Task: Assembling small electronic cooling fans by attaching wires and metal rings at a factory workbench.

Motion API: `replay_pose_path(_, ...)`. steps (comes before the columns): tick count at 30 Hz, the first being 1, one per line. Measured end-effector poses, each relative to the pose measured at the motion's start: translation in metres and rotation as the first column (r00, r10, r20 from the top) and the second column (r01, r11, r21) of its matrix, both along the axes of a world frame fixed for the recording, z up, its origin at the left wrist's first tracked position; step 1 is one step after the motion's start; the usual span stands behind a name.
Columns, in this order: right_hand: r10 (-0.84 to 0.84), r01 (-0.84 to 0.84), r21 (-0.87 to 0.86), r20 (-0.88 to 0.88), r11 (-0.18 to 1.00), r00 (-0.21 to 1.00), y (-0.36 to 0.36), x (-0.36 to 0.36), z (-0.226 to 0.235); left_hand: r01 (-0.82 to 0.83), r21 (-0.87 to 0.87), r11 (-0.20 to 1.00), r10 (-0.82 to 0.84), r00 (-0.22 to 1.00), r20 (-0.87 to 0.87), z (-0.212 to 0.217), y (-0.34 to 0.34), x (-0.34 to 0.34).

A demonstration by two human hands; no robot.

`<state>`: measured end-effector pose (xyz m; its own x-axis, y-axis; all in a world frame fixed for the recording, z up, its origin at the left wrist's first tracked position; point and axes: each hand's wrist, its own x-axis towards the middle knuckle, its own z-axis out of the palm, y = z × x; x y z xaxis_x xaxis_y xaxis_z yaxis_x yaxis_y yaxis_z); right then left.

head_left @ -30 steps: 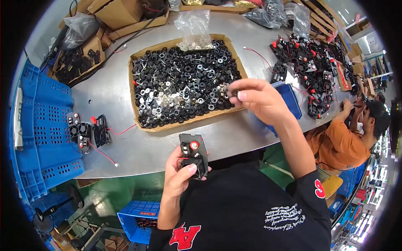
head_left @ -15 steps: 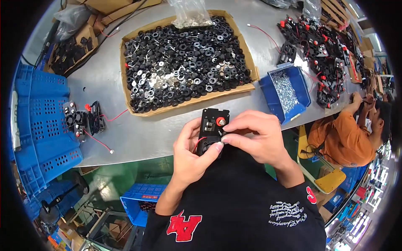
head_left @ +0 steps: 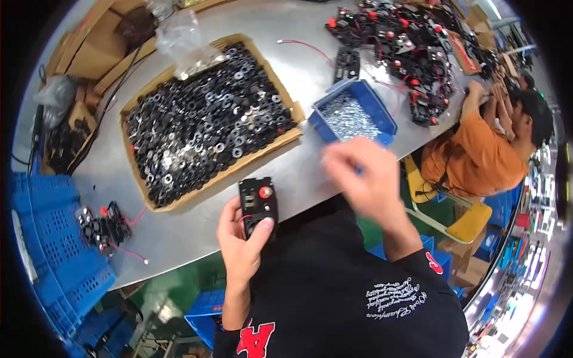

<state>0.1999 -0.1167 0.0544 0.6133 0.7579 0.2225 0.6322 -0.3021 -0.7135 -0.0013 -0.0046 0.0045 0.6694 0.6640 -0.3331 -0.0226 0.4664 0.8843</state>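
A black plastic housing with a red round part near its top is gripped in my left hand, the thumb lying across its lower end. A short red wire shows beside the thumb. My right hand is apart from the housing, just in front of a blue bin of small silvery screws. Motion smears its fingers, so whether they hold anything cannot be made out.
A shallow cardboard tray of black and metal rings lies left of the bin. Finished-looking black assemblies are heaped at the far right. Two similar units lie beside blue crates. A co-worker in orange sits at right.
My right hand has left the housing and moved right, to the blue bin. The left hand keeps hold of the housing. The whole view has swung to the right.
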Motion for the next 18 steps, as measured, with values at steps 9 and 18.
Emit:
replay_pose_path(9, 0.143, 0.007, -0.516, 0.250, 0.857, 0.958, -0.015, 0.074, -0.005, 0.003, 0.020, 1.000, -0.003, 1.000, -0.020, -0.002, 0.013, 0.005)
replay_pose_path(18, 0.345, -0.284, -0.206, 0.398, 0.937, 0.850, 0.100, 0.050, 0.032, -0.051, -0.045, 0.998, 0.051, 0.999, 0.008, -0.015, 0.009, -0.007)
